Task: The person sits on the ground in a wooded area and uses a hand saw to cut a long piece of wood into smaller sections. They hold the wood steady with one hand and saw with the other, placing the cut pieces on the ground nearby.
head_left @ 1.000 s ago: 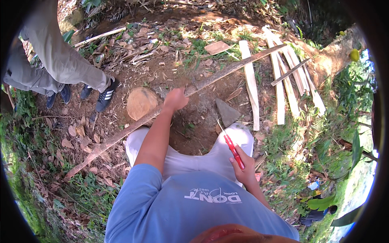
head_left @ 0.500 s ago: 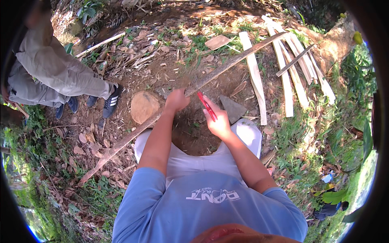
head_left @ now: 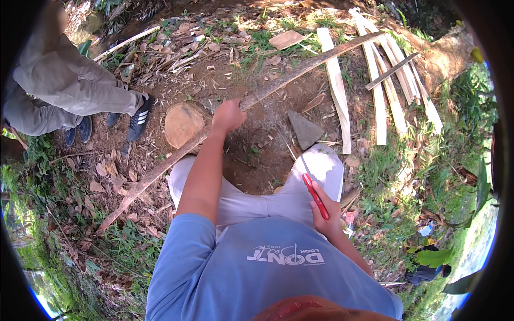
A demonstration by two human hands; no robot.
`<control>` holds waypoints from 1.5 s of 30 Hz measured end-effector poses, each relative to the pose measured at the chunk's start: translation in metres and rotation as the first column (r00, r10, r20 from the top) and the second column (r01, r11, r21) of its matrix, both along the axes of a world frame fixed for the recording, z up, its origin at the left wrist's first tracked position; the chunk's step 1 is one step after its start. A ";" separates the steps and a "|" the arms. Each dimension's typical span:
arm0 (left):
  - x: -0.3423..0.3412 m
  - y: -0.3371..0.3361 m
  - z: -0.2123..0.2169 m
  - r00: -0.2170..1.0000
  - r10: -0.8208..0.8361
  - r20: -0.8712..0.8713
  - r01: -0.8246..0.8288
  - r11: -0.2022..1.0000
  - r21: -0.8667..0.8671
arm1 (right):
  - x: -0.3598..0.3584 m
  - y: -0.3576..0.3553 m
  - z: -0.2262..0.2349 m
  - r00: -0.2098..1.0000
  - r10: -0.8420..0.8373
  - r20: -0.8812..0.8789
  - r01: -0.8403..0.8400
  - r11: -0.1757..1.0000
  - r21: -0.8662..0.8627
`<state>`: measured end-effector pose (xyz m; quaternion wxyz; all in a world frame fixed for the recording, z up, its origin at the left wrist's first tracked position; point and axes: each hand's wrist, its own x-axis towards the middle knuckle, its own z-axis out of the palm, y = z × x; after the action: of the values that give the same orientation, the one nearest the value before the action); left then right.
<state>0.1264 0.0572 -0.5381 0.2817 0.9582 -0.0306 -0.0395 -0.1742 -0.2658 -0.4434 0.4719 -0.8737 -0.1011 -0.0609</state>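
Observation:
A long brown wooden strip [head_left: 294,76] runs slantwise from the lower left to the far right. My left hand [head_left: 229,115] is wrapped round its middle, just above a round-cut log stump [head_left: 181,125]. In my right hand [head_left: 329,212] is a red-handled knife [head_left: 316,196], held beside my right thigh. Its thin blade points away from me, over the thigh, apart from the strip. A grey triangular stone [head_left: 305,130] lies just beyond that knee.
Pale split wooden strips [head_left: 336,91] lie on the ground at the far right, with a short dark stick [head_left: 392,71] across some. Two people's legs [head_left: 80,80] stand at the left. Dry leaves, chips and grass cover much of the soil.
My right hand has drawn the knife back from the strip toward my right hip. My left hand keeps its grip on the strip. The view has shifted slightly.

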 end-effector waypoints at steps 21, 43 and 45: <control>0.001 -0.001 0.003 1.000 0.012 -0.009 -0.012 0.998 0.057 | 0.163 0.075 -0.049 0.989 0.039 0.145 -0.068 0.977 0.200; -0.012 0.003 0.005 0.997 0.020 0.077 -0.021 1.000 0.013 | 0.210 0.119 -0.033 0.968 0.054 0.246 -0.089 0.987 0.132; -0.010 0.000 0.011 0.999 0.004 0.033 -0.005 0.999 0.031 | 0.207 0.113 -0.038 0.973 0.023 0.228 -0.059 0.987 0.151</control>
<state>0.1159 0.0576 -0.5273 0.2663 0.9631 -0.0323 -0.0233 0.0328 -0.1533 -0.4810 0.5257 -0.8191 -0.1670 -0.1578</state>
